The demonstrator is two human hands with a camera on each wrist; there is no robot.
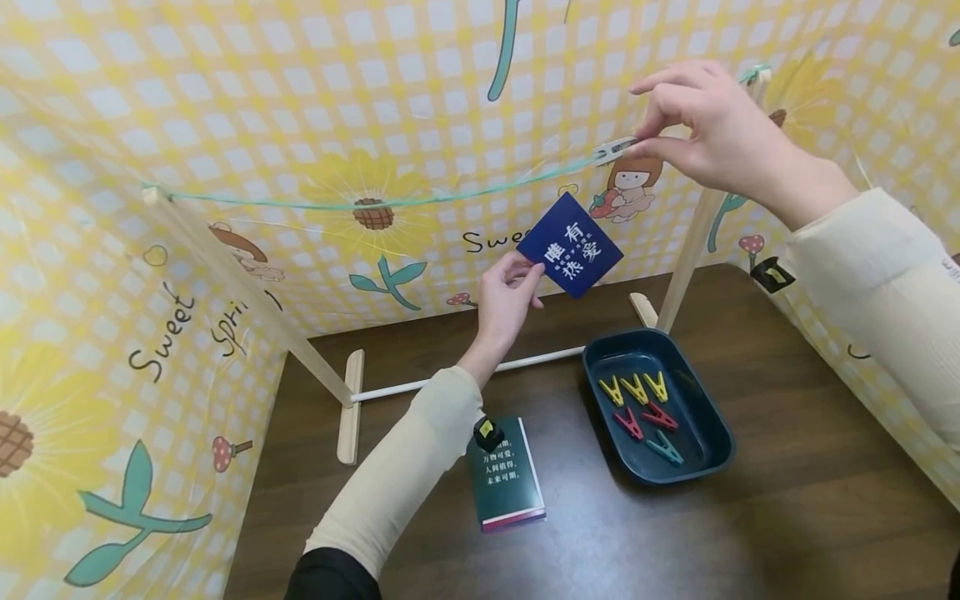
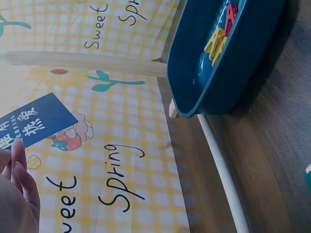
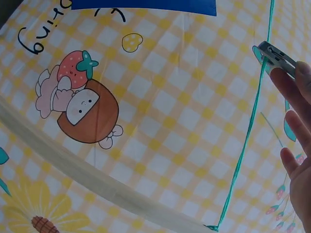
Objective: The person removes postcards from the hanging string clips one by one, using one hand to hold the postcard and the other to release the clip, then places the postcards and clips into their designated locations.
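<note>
My left hand pinches a dark blue card with white characters by its left corner, holding it tilted below the string. In the left wrist view the card shows beside the fingertips. Higher up on the right, my right hand holds a greyish clothespin between thumb and index finger. The clothespin's far end meets the green string; in the right wrist view the clothespin overlaps the string. Card and clothespin are apart.
Wooden posts carry the string, with a white bar low between them. A dark blue tray holds several yellow, red and teal clothespins. Beside it lies a stack of cards, green on top. Yellow checked cloth surrounds the brown table.
</note>
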